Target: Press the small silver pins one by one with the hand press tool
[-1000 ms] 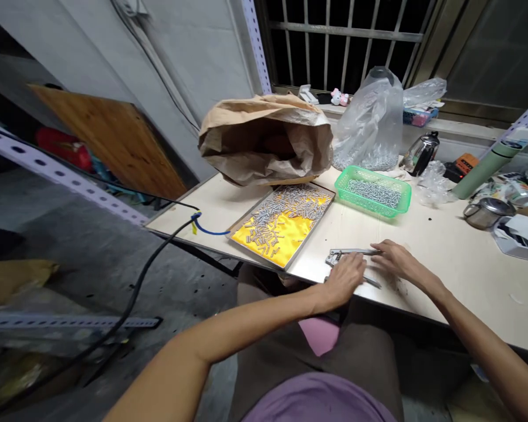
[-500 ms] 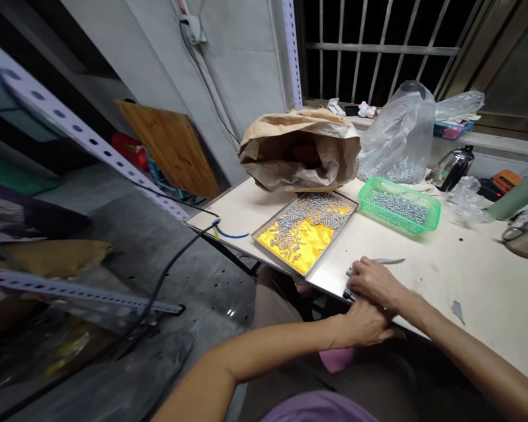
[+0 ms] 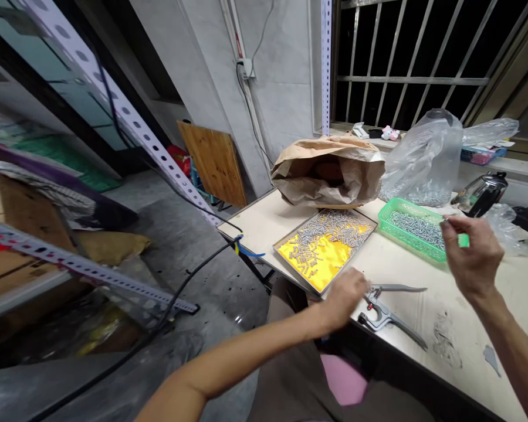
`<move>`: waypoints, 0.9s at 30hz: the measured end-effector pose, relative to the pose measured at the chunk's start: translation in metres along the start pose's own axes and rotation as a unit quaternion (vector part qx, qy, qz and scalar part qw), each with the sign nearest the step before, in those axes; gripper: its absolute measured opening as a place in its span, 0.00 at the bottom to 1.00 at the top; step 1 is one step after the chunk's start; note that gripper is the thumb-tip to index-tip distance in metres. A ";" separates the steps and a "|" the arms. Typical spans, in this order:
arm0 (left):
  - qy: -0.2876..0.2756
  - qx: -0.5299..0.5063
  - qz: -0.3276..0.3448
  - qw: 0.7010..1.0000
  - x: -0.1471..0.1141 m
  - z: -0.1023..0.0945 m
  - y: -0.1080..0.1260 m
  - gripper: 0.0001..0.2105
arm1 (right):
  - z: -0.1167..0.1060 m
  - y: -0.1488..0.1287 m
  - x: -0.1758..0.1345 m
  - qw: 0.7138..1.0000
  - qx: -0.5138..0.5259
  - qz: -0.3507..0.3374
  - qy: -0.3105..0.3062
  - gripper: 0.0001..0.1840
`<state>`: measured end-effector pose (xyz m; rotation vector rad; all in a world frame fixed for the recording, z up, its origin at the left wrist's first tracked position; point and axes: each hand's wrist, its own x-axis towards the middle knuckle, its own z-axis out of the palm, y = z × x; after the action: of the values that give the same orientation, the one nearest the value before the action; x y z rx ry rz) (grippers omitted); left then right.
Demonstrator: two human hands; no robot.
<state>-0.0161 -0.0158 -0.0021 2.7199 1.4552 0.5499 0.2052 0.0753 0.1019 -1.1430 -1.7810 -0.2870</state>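
My right hand is raised over the near side of a green plastic basket full of small metal pins or screws. Its thumb and forefinger are pinched, with a tiny greyish piece just showing at the tips. Smeared by motion, my left hand is at the table edge, beside the near corner of a shallow tray; its fingers look curled, but their grip is unclear. Grey hand pliers with spread handles lie on the table between my hands. Loose metal pins cover part of the tray's yellow lining.
Behind the tray lies an open brown paper bag. A clear plastic bag with metal pieces stands behind the basket, near a metal kettle. A black cable crosses left of the table. A grey scrap lies at right.
My hands, together over the pliers before, have parted. The right rose toward the green basket, the left shifted toward the tray, leaving the pliers uncovered. The view has also shifted.
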 end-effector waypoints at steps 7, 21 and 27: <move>-0.104 0.055 -0.134 0.984 -0.001 -0.016 -0.075 0.12 | 0.010 0.061 -0.023 0.943 -0.185 0.088 -0.261 0.18; -0.070 -0.113 -0.190 0.973 0.013 -0.019 -0.069 0.07 | -0.034 -0.032 -0.149 0.882 -0.038 0.027 -0.469 0.13; -0.159 -0.395 -0.325 0.844 0.008 -0.023 -0.014 0.08 | -0.029 -0.029 -0.151 0.903 -0.117 -0.048 -0.410 0.13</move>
<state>-0.0305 -0.0050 0.0194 1.4852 1.4762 0.4694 0.2134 -0.0447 0.0023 -1.4789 -2.5991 -0.0673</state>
